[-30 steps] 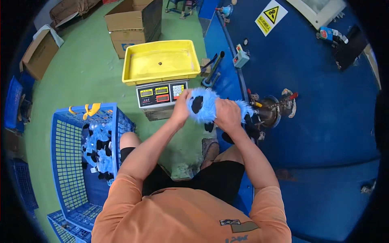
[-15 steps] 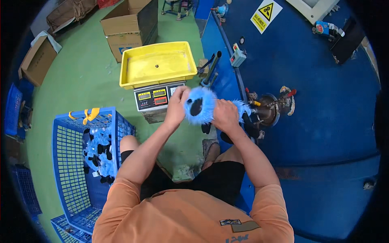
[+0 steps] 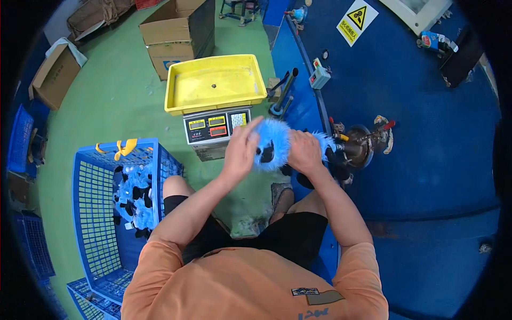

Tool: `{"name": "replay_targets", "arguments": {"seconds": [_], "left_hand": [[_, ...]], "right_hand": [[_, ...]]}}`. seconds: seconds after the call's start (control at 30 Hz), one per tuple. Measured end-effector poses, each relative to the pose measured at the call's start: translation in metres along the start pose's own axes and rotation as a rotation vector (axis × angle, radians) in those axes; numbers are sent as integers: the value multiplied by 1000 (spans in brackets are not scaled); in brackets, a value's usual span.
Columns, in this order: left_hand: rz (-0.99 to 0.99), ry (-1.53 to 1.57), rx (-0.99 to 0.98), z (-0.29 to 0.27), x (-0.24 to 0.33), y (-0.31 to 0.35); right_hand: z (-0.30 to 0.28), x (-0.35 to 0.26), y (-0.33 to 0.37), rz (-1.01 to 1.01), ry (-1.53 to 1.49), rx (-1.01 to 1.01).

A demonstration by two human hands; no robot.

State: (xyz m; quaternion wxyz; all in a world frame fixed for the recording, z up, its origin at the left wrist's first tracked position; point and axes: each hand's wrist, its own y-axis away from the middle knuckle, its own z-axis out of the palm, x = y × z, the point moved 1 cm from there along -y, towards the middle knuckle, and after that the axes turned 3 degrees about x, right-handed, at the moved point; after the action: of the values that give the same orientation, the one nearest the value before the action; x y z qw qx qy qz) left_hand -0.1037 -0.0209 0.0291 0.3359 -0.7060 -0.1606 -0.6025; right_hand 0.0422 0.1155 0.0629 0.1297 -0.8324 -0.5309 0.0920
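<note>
A fluffy blue plush toy (image 3: 274, 143) with a dark oval nose patch is in front of me, its head pointing left. My right hand (image 3: 305, 154) is closed around it just behind the head. More blue fur and black limbs show on the far side of that hand, beside the round metal fitting (image 3: 356, 147) on the blue machine; whether they touch the fitting is hidden. My left hand (image 3: 240, 152) lies along the left side of the toy's head, its fingers stretched out and slightly blurred.
A yellow tray (image 3: 176, 101) rests on a digital scale (image 3: 205, 134) ahead. At my left stands a blue plastic crate (image 3: 96, 213) with several blue plush toys (image 3: 136, 197) inside. An open cardboard box (image 3: 169, 50) is farther off. The blue machine wall (image 3: 416, 176) fills the right.
My left hand has loosened and its fingers have straightened beside the toy's head. The head has turned a little, its nose patch now lower. My right hand keeps its grip.
</note>
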Motion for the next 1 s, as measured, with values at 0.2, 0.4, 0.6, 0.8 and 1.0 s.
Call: {"name": "replay_targets", "arguments": {"seconds": [0.2, 0.4, 0.6, 0.8, 1.0], "left_hand": [[-42, -91, 105, 6, -34, 34], [-32, -10, 119, 52, -20, 5], [-158, 206, 91, 56, -27, 4], [82, -103, 6, 46, -30, 17], [-199, 416, 185, 30, -24, 46]], "right_hand": [[4, -8, -6, 27, -96, 245], [5, 41, 6, 240, -83, 295], [20, 41, 3, 214, -4, 306], [5, 40, 6, 234, -29, 362], [11, 10, -7, 232, -31, 346]]}}
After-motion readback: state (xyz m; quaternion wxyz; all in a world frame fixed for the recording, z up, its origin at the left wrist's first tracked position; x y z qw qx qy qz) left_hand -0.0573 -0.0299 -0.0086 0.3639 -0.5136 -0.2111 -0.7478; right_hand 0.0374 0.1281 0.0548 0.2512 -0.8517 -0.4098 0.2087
